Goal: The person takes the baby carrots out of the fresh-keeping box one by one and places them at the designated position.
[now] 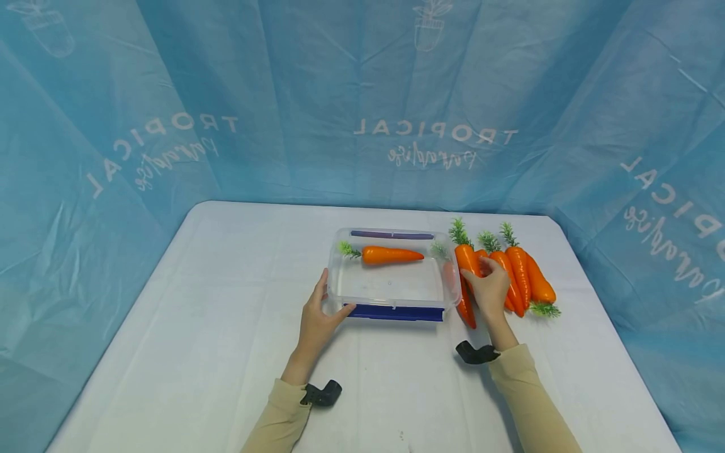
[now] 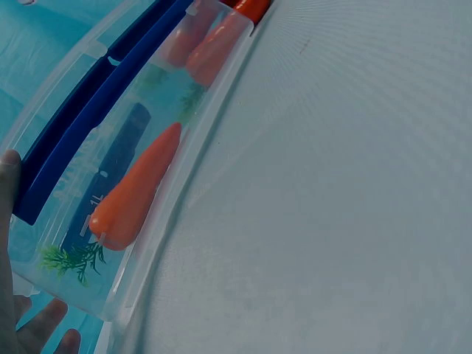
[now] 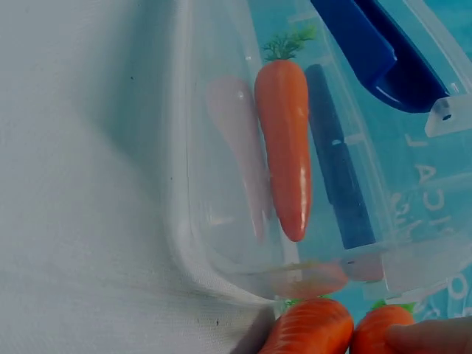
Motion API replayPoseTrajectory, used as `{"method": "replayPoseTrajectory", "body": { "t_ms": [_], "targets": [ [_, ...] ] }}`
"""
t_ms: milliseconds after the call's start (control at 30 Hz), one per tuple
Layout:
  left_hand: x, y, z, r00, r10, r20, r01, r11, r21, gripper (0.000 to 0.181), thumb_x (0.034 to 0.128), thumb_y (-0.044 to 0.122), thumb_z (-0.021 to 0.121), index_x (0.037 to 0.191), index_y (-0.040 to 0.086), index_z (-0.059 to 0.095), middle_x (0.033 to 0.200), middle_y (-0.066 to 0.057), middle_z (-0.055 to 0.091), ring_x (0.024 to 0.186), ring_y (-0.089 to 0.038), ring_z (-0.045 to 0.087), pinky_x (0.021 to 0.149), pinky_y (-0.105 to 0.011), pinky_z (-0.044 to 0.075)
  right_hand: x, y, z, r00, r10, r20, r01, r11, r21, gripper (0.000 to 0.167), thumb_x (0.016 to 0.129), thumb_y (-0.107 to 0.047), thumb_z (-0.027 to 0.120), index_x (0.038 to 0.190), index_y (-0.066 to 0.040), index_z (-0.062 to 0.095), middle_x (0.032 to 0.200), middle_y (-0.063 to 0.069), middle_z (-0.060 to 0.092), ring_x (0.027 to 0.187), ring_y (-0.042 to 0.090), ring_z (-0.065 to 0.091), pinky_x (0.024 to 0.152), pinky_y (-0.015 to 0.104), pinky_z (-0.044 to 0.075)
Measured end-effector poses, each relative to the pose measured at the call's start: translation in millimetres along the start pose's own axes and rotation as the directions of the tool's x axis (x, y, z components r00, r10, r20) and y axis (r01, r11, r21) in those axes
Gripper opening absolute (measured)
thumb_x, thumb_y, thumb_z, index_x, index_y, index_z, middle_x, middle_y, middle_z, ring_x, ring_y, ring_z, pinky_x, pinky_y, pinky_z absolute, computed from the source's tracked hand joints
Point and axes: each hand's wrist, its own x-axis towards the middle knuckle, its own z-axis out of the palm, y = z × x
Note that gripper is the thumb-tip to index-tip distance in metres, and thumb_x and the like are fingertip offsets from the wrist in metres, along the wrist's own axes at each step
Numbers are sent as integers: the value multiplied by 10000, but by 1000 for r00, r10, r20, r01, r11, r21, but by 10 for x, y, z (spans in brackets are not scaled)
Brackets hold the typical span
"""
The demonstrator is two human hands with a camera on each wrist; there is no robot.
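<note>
A clear plastic container (image 1: 391,286) with blue latches stands at the middle of the table. One orange carrot (image 1: 391,255) with a frilly green top lies inside it, along the far side. My left hand (image 1: 316,321) holds the container's near left corner, its thumb on the front blue latch (image 1: 393,313) and the other fingers along the left wall. To the right of the container, my right hand (image 1: 489,286) pinches a carrot (image 1: 467,257) between thumb and fingers. In the right wrist view a fingertip touches that carrot (image 3: 376,328); most of the hand is out of that view.
Several more carrots (image 1: 518,270) lie close together right of my right hand. One carrot (image 1: 466,308) points toward the table's front, beside the container. A white cloth covers the table (image 1: 226,302); blue printed curtains (image 1: 317,126) hang behind and at both sides.
</note>
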Motion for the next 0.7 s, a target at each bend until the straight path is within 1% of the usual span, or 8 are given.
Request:
{"method": "replayPoseTrajectory", "body": {
  "t_ms": [233, 333, 400, 467, 600, 700],
  "targets": [
    [2, -9, 4, 1000, 7, -4, -7, 1000, 15, 924, 762, 301, 797, 1508, 127, 281, 1520, -117, 378, 1280, -330, 508, 1049, -468, 445, -15, 18, -7, 1000, -27, -2, 27, 999, -17, 461, 849, -83, 701, 1258, 71, 558, 1108, 267, 598, 992, 365, 547, 903, 469, 504],
    [1, -9, 4, 1000, 7, -5, -7, 1000, 22, 926, 761, 306, 798, 1508, 124, 282, 1520, -115, 380, 1273, -331, 514, 1046, -463, 448, -20, 17, -15, 999, -36, -7, 36, 999, -28, 461, 839, -79, 708, 1246, 80, 562, 1091, 275, 601, 976, 368, 551, 876, 450, 503],
    [1, -6, 3, 1000, 8, -6, -7, 1000, 21, 926, 760, 304, 799, 1507, 120, 283, 1518, -118, 381, 1268, -337, 517, 1045, -463, 448, -20, 17, -21, 999, -36, -11, 35, 999, -40, 461, 839, -89, 711, 1244, 77, 566, 1081, 269, 606, 961, 358, 556, 835, 396, 500],
    [2, -10, 4, 1000, 9, -6, -9, 1000, 19, 927, 759, 303, 799, 1507, 118, 282, 1516, -121, 384, 1264, -340, 521, 1045, -462, 448, -14, 15, -31, 1000, -26, -11, 26, 999, -44, 460, 842, -102, 711, 1246, 66, 569, 1079, 257, 609, 949, 341, 561, 789, 311, 485],
    [6, -22, 6, 1000, 14, -5, -14, 1000, 21, 925, 765, 303, 795, 1509, 117, 277, 1515, -128, 383, 1269, -339, 517, 1049, -460, 445, 3, -2, -58, 1000, -13, -25, 12, 1000, -24, 446, 844, -114, 711, 1233, 59, 579, 1104, 245, 616, 934, 324, 575, 694, 119, 402],
    [7, -27, 4, 1000, 11, -2, -11, 1000, 21, 924, 767, 304, 794, 1510, 123, 275, 1521, -125, 374, 1284, -331, 505, 1053, -459, 443, 11, -23, -81, 999, -14, -46, 14, 1000, 7, 434, 842, -105, 709, 1225, 59, 588, 1127, 242, 620, 942, 328, 582, 643, 35, 363]
  ]
}}
